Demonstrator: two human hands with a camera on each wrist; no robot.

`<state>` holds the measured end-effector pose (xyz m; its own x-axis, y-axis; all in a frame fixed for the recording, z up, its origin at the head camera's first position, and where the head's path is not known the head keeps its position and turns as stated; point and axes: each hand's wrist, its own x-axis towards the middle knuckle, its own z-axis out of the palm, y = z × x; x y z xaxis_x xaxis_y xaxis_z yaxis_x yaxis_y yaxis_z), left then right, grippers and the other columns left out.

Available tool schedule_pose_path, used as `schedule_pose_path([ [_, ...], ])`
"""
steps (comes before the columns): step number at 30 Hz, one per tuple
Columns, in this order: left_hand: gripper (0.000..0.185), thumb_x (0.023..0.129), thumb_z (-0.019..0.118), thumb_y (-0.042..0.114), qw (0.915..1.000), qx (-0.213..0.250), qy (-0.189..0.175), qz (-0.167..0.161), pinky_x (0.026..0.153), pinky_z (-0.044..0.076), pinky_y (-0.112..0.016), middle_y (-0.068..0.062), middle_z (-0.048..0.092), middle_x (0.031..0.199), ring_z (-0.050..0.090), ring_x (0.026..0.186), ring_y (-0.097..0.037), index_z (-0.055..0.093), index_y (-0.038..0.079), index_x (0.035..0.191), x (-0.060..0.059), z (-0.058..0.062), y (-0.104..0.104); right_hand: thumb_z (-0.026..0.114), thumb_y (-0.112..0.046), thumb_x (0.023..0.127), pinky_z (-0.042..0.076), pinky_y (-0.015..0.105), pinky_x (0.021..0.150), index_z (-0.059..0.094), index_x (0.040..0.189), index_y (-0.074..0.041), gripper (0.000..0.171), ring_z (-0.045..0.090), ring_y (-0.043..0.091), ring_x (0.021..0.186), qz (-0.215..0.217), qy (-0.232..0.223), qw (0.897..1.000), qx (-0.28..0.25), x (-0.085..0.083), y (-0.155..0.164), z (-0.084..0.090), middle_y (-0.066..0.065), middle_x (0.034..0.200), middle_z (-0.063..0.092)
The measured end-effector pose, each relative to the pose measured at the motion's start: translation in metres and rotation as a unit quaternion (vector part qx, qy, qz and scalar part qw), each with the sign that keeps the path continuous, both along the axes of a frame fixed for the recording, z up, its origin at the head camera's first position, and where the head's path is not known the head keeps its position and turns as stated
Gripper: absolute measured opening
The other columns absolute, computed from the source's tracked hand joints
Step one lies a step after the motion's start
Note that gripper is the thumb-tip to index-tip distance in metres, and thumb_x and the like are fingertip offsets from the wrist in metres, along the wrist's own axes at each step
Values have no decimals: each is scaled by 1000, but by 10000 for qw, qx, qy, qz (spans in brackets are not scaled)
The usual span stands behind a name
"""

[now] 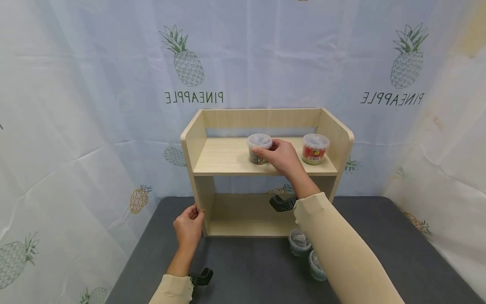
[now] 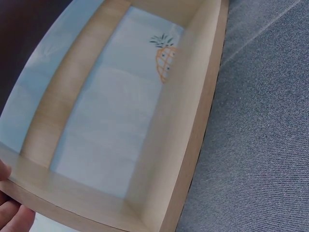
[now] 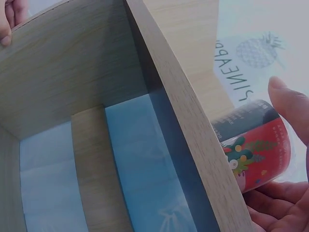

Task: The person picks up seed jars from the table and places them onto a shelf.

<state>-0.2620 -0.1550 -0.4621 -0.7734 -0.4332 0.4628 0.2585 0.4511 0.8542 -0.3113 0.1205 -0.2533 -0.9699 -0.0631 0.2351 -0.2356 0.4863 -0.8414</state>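
Fingers of your right hand (image 1: 284,157) grip a lidded tub (image 1: 259,142) at the upper shelf (image 1: 224,158); your left hand (image 1: 188,228) pinches the side panel (image 1: 205,198). Best hold the tub upright, brace the panel, loosen only once its base sits flat. Right wrist view shows red label art (image 3: 264,162); only head view shows two tubs (image 1: 299,241) on the desk (image 1: 247,270).

A dark grey table (image 1: 243,270) with rounded far corners carries a pale wooden two-level shelf unit (image 1: 193,145). On the table, just in front of the unit's lower right part, two small lidded tubs, the nearer (image 1: 317,266) and the farther (image 1: 299,242), sit close together. On the upper board (image 1: 224,156), a red-labelled tub (image 1: 315,150) stands upright toward the right end. Another clear-lidded tub (image 1: 257,143) is upright near the middle; whether its base touches the board is hard to tell.
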Motion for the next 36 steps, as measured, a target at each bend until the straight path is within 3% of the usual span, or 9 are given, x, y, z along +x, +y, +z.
schedule_pose_path([
  [11,26,89,71,9,9998,159,-18,84,70,61,-28,-20,74,100,74,89,-28,72,-4,111,1,-2,2,76,-61,77,52,41,92,62,130,-9,76,59,24,107,-1,-95,9999,72,0,0,0,7,124,65],
  [21,27,87,74,7,9983,514,199,199,68,52,-5,-19,74,101,73,92,-30,73,-3,112,2,-10,6,76,-60,78,52,39,88,64,124,-9,70,59,24,103,-48,-52,10000,28,1,0,-2,6,118,66],
  [29,25,89,74,12,9984,346,406,194,69,49,-1,-17,74,101,63,86,10,74,-1,110,7,-16,-2,77,-58,78,53,38,85,65,123,-9,67,60,23,100,-63,-33,10000,27,0,-5,-4,5,116,67],
  [31,25,91,73,14,9987,207,425,184,69,48,0,-18,74,101,66,87,5,74,-2,111,7,-16,-3,77,-58,77,54,39,86,64,125,-9,69,61,24,102,-72,-18,10000,33,0,-4,-4,5,118,67],
  [36,26,91,72,14,9991,120,391,102,69,47,1,-18,74,100,71,93,-24,74,-3,110,5,-15,-1,81,-54,76,52,42,97,59,134,-11,75,59,23,120,14,72,9996,-262,1,2,-5,5,131,63],
])
